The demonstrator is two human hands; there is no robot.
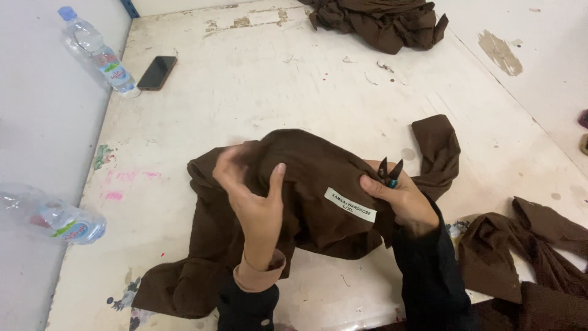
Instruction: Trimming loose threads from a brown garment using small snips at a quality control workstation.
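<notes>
In the head view, a brown garment [306, 178] is held up over the middle of a worn white table [245, 92]. Its fabric is gripped by the left hand [254, 196], thumb pressed on the cloth. The edge beside a white label [350, 204] is pinched by the right hand [398, 199], in which small snips [389, 171] are also held. Two plastic bottles [98, 55], a phone [157, 72] and further brown cloth piles [380, 21] are seen around.
</notes>
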